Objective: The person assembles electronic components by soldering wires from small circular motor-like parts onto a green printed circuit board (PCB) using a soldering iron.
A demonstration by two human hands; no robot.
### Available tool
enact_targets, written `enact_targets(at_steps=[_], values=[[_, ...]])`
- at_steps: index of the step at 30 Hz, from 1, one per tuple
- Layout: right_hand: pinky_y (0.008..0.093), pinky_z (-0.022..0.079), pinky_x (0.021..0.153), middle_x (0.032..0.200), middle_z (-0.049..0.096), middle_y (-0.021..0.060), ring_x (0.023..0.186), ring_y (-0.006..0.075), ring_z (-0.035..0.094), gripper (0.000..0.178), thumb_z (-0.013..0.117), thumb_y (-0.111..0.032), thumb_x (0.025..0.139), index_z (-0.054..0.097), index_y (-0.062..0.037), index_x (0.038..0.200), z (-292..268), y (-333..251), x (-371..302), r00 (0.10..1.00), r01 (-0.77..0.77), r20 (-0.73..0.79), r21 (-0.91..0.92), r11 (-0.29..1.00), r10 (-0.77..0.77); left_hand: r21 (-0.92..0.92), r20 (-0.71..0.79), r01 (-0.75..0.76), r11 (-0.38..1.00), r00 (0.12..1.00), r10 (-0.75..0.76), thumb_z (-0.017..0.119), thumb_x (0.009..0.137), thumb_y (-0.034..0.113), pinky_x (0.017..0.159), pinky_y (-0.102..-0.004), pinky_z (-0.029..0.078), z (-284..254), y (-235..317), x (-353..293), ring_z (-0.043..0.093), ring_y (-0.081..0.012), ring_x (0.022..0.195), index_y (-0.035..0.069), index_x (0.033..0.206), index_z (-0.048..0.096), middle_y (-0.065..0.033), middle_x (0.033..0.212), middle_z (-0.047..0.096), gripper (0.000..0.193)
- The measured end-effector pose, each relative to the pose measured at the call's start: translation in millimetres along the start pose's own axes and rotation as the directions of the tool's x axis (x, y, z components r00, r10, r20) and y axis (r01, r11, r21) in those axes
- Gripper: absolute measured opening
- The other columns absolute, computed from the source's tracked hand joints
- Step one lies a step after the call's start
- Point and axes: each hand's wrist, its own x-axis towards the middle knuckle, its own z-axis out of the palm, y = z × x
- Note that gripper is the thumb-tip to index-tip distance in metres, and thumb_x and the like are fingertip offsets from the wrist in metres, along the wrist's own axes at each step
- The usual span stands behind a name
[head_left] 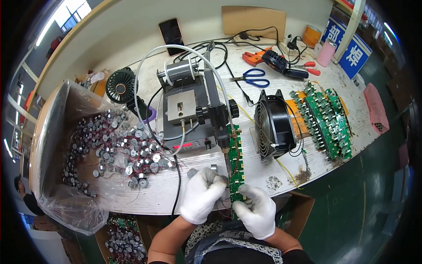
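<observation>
Left fingers [216, 188], gloved white: bunched together at the left edge of the long green circuit board [237, 174]; whether a small part is pinched there, cannot tell. Right fingers [249, 192]: curled, in contact with the board's right edge; grip or mere steadying, cannot tell.

Surroundings: soldering station [180, 105] on the table [198, 160], left of the board's far half, with solder spool [179, 71] behind. Black soldering iron [221, 134] stands close over the board's left side, its tip just beyond the left fingers; pale tube [143, 64] loops overhead. Square black fan [283, 125] stands to the right, near the board; small handheld fan [121, 89] far left. Blue-handled scissors [256, 82] and phone [171, 36] toward the back. Stacked green boards [327, 125] at right, beyond the square fan.

Containers: large box [52, 99], lined with clear plastic, holds many silver cylinders [143, 152] with thin leads; they spread out onto the table. Lower carton [102, 246] contains more cylinders and green pieces.

Orientation: the board's long axis runs away from the person, far end beside the iron, near end at the table's front edge.
</observation>
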Motion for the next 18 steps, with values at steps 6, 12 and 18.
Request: enact_targets(at_steps=[6,12,18], values=[[0.0276,0.057,0.067,0.102,0.065,0.015,0.079,0.0178,0.069,0.038,0.072,0.001,0.081,0.059,0.0021,0.116,-1.0,-3.7,4.4,1.0,0.008,-0.014,-0.025,1.0,-0.008,0.068,-0.025,-0.033,0.997,0.999,0.035,0.062,0.087,0.008,0.058,-0.0232,0.045,3.8,7.7,2.9,0.054,-0.0083,0.063,-0.001,0.084,0.052,-0.0042,0.071,0.06,0.014],[0.0273,0.057,0.066,0.101,0.065,0.0146,0.078,0.0175,0.069,0.037,0.072,0.0,0.081,0.06,0.0016,0.115,0.3,-6.4,6.5,0.998,0.047,-0.042,-0.009,0.999,-0.047,0.098,-0.03,-0.053,0.994,0.998,0.057,0.063,0.087,0.009,0.059,-0.0226,0.045,2.2,7.9,3.0,0.054,-0.0075,0.064,-0.002,0.084,0.055,-0.004,0.073,0.061,0.014],[0.0273,0.057,0.067,0.102,0.066,0.0145,0.078,0.0171,0.069,0.037,0.072,0.0,0.081,0.06,0.0015,0.115,0.6,-4.9,7.8,0.997,0.069,-0.043,-0.034,0.997,-0.07,0.152,-0.047,-0.068,0.986,0.996,0.076,0.064,0.086,0.009,0.061,-0.0224,0.045,0.4,4.5,3.0,0.054,-0.0067,0.066,-0.003,0.09,0.059,-0.003,0.076,0.062,0.014]])
